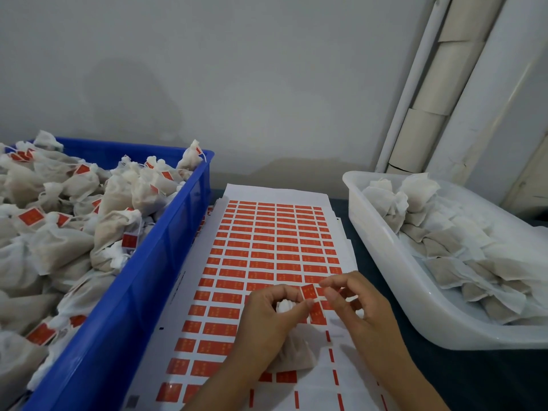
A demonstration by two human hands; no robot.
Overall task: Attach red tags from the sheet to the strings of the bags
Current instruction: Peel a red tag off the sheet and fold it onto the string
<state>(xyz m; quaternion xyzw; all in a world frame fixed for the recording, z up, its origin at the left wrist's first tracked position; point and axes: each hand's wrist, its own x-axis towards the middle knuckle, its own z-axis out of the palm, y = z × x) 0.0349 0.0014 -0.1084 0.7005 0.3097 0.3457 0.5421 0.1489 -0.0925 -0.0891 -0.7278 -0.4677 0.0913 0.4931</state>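
Right now my left hand (268, 314) grips a small white drawstring bag (293, 348), fingers curled round its gathered neck, with the pouch hanging below the palm over the near part of the sticker sheet (261, 250). Just to its right, my right hand (355, 304) pinches the bag's thin white string (318, 299) between thumb and forefinger, and a red tag (309, 292) stands upright on that string in the gap between my two hands. Under both hands lies the sheet, its rows of red tags running away from me, several spots nearest my wrists already peeled. Left of my left hand sits a blue crate (142, 292) heaped with tagged bags. Right of my right hand, a translucent white tub (385, 262) holds untagged bags.
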